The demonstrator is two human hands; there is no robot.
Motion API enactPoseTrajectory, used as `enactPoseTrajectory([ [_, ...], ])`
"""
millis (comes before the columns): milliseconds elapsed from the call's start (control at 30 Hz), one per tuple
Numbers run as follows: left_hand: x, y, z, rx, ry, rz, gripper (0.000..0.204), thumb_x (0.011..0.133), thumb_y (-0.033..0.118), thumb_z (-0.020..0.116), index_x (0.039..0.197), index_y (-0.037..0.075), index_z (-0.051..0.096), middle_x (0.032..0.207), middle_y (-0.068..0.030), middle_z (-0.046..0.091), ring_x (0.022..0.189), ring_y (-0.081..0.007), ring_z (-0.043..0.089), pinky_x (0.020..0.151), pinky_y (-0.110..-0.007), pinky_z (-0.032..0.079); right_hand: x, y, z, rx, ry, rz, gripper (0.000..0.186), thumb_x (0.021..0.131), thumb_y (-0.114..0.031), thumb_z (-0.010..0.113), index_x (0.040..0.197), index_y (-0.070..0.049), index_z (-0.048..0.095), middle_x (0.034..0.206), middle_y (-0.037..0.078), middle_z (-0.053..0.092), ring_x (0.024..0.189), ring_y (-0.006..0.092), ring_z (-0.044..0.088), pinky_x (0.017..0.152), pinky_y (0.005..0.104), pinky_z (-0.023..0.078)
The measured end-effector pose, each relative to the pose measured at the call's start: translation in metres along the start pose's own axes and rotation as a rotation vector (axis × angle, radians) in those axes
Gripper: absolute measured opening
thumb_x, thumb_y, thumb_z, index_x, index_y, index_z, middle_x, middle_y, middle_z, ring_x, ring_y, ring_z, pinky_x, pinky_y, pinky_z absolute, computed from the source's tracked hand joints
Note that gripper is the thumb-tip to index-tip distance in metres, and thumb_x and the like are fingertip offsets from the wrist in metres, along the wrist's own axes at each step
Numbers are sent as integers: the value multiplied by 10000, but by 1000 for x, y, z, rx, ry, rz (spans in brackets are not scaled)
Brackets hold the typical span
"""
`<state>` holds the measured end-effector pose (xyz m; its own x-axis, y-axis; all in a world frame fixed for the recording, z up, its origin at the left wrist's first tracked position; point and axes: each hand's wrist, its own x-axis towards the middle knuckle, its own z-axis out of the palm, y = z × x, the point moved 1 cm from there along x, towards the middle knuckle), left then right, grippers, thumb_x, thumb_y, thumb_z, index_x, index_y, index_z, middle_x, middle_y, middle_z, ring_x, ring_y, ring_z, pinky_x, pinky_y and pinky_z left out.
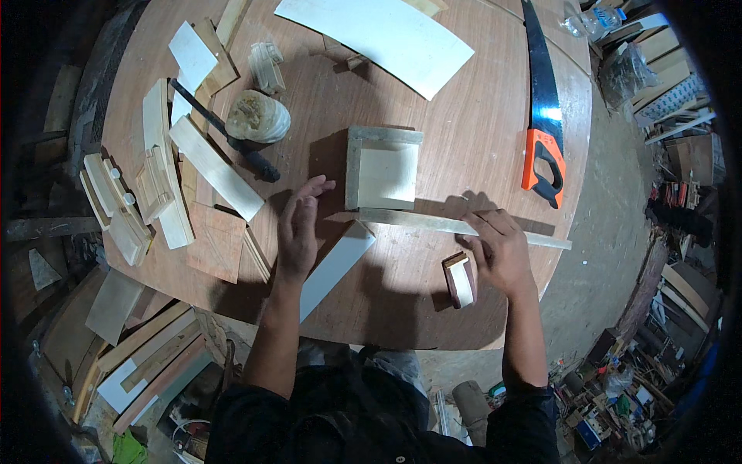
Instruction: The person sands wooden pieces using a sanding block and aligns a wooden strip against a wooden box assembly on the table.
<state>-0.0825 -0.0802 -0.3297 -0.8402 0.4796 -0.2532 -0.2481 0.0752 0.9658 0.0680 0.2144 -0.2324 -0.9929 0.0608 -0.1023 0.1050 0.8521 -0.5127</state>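
Note:
In the middle of the table lies a small square wooden panel (386,174) with raised strips on its far and left edges. My right hand (498,251) pinches a long thin wooden strip (421,221), whose left end meets the panel's near edge. Its other end sticks out past my hand toward the table's right edge. Left of the panel, my left hand (299,236) is open and holds nothing, fingers pointing away from me. A small block (461,282) with a pale top and dark reddish sides sits just below my right hand. A white-faced board (336,267) lies beside my left forearm.
A handsaw (546,124) with an orange and black handle lies at the right. A hammer (224,131) rests by a pale rounded lump (259,117) at the left, among several wooden offcuts (166,166). A large white board (379,39) spans the far side.

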Motion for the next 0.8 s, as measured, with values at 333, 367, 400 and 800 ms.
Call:
enactPoseTrajectory([
  [333, -8, -2, 16, 95, -21, 18, 626, 942, 254, 704, 1437, -26, 443, 1467, -201, 465, 1381, -304, 428, 1170, -430, 311, -2, 20, 13, -63, 90, -5, 382, 763, 5, 676, 1143, -31, 695, 992, 143, 670, 904, 343, 604, 798, 416, 506],
  [367, -8, -2, 16, 150, -35, 41, 628, 933, 243, 713, 1434, -27, 446, 1464, -200, 468, 1373, -303, 438, 1163, -433, 325, 0, 21, 14, -60, 87, -3, 382, 763, 5, 676, 1143, -31, 695, 992, 143, 670, 904, 343, 604, 798, 416, 506],
  [400, -8, -2, 16, 205, -49, 66, 630, 924, 231, 722, 1430, -27, 449, 1461, -199, 471, 1364, -302, 447, 1156, -435, 340, 2, 21, 16, -80, 81, 3, 384, 765, 0, 678, 1147, -38, 697, 990, 141, 667, 903, 339, 602, 801, 417, 505],
  [800, -8, 1, 30, 533, 58, 127, 638, 852, 175, 795, 1394, 17, 498, 1361, -196, 565, 1276, -315, 537, 1069, -445, 439, 11, 26, 28, -117, 60, -10, 470, 728, -46, 727, 1193, -105, 699, 996, 83, 648, 894, 288, 593, 824, 412, 510],
])
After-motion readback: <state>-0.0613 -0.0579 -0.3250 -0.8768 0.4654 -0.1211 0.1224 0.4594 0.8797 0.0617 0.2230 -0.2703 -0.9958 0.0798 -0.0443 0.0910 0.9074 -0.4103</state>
